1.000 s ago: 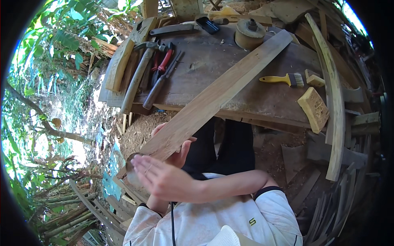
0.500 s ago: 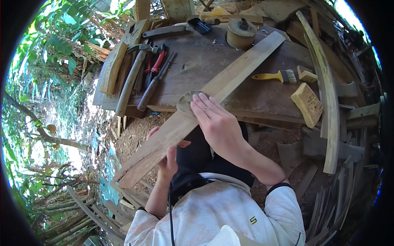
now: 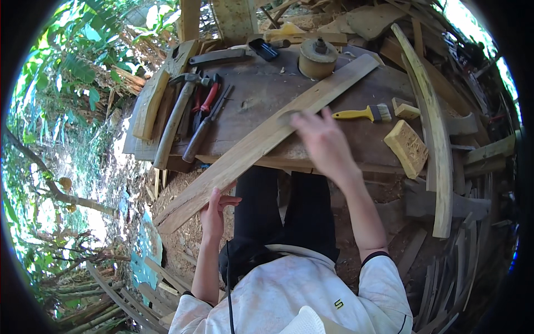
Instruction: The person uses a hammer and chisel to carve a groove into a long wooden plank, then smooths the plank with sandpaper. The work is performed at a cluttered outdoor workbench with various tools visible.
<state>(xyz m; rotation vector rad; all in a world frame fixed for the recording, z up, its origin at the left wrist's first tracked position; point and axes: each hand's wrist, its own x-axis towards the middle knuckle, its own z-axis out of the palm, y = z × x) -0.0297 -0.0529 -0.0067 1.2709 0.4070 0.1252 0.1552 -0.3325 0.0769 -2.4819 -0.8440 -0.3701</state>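
Note:
A long wooden plank (image 3: 250,139) lies slantwise across the front of the workbench, its near left end jutting past the edge over my lap. At that overhanging end my left hand (image 3: 214,214) supports the board, thumb against its near edge and some fingers hidden beneath. Farther up, my right hand (image 3: 322,139) is smeared by motion over the plank. Under its fingertips shows a small part of a grey-brown sheet of sandpaper (image 3: 287,117), pressed to the plank's face. Just right of this hand rests a yellow-handled paintbrush (image 3: 361,114).
On the workbench (image 3: 245,106) lie a hammer (image 3: 178,117), red-handled pliers (image 3: 208,100), a wooden-handled file (image 3: 200,131) and a round tin (image 3: 318,60). Wood blocks (image 3: 408,148) and a long curved pole (image 3: 436,133) line the right side. Scrap wood (image 3: 461,267) is piled at lower right.
My right hand has moved up and right along the plank with the sandpaper. My left hand has shifted slightly left and up, and the plank's lower end sits a little higher in view.

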